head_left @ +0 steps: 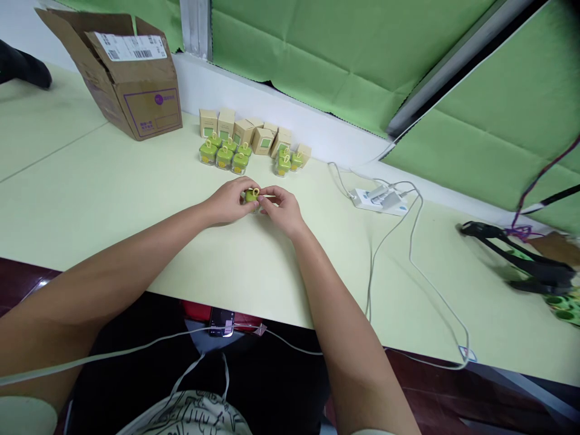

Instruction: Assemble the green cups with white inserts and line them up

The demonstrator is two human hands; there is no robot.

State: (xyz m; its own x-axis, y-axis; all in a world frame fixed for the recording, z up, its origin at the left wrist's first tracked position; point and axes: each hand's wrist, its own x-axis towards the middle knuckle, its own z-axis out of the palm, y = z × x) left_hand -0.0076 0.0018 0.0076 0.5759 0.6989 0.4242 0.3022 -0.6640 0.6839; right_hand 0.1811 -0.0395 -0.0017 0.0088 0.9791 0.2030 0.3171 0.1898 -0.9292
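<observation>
A small jar with a green lid and a pale yellow loop on top [251, 196] is between my hands, low over the middle of the table. My left hand [233, 201] wraps round its left side, thumb in front. From the right, the fingers of my right hand [281, 208] are bent and pinch at the lid by the loop. Most of the jar's body is hidden by my fingers. Beyond my hands stand several similar green-lidded jars [224, 157] in a group, with a smaller group of green-lidded jars [283, 164] to their right.
Several small kraft boxes [263, 140] line the wall behind the jars. An open cardboard box [147, 99] stands at the back left. To the right lie a white power strip [380, 201] with trailing cables and a black stand-like object [525, 260]. A phone [222, 322] is below the table edge.
</observation>
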